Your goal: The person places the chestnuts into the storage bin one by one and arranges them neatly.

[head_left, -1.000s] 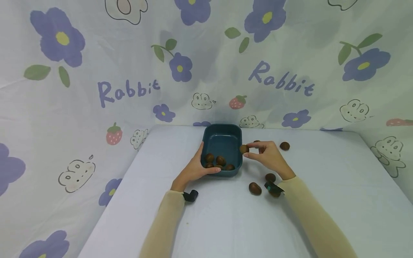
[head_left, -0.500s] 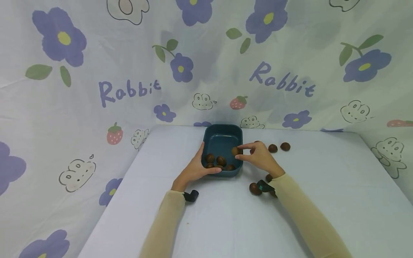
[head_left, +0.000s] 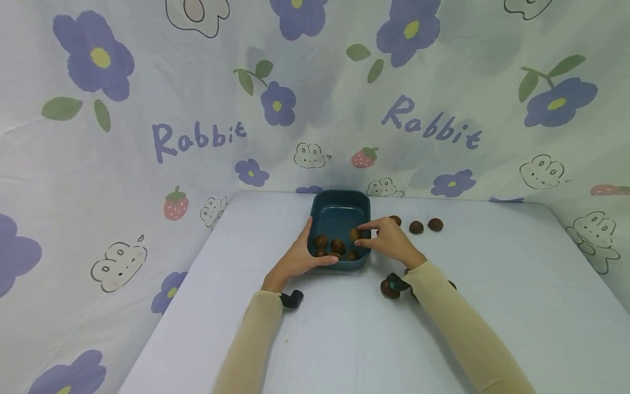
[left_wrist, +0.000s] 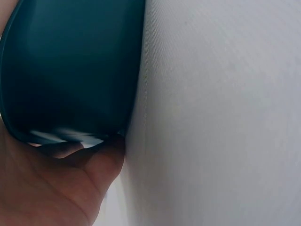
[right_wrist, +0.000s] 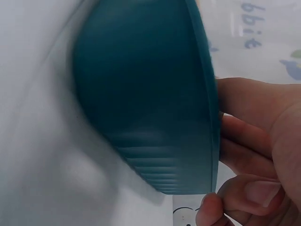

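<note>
A deep teal rectangular dish (head_left: 332, 221) stands on the white tabletop, with several brown chestnuts (head_left: 337, 246) gathered at its near end. My left hand (head_left: 297, 256) grips the dish's near left corner, thumb along the front rim and fingers against the left wall. Just inside the right wall, my right hand (head_left: 391, 241) pinches another chestnut (head_left: 355, 235) between thumb and fingertips. In the right wrist view the dish's outer wall (right_wrist: 150, 94) hides that chestnut, and the fingers reach over the rim. The left wrist view has the palm pressed close to the dish's side (left_wrist: 75, 61).
Behind the right hand, 3 loose chestnuts (head_left: 416, 227) lie in a row on the table. Nearer, another chestnut (head_left: 390, 289) lies beside the right wrist, with more partly hidden under the forearm. A patterned cloth (head_left: 339, 109) hangs behind the table.
My right hand has carried the pinched chestnut leftward, from the right rim to inside the dish, and slightly down. The left hand and dish have stayed in place.
</note>
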Demonstrator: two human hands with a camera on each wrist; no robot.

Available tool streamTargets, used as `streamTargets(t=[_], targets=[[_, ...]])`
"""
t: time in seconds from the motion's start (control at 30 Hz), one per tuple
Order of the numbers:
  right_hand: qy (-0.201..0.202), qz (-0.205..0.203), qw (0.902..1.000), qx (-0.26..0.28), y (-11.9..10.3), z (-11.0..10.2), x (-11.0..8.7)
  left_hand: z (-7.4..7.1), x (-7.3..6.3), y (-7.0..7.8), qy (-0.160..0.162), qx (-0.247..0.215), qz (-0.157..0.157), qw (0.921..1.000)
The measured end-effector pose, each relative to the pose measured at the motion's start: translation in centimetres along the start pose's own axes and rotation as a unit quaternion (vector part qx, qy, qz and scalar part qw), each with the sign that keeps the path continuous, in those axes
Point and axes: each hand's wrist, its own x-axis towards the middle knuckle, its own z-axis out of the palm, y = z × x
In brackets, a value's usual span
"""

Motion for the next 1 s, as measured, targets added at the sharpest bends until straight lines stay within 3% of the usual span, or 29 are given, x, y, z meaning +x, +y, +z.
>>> streamTargets(t=[0.4,0.63,1.0], targets=[[-0.012,-0.011,0.9986,-0.049,-0.3,0.6,0.3,0.0,-0.1,0.0,-0.001,0.002,0.003,1.0000],[-0.014,-0.032,0.9932,-0.111,-0.6,0.9,0.7,0.0,-0.2,0.0,0.000,0.001,0.004,1.0000],[-0.039,-0.005,0.9892,-0.141,-1.6,1.2,1.2,-0.1,0.0,0.0,-0.001,0.001,0.000,1.0000]])
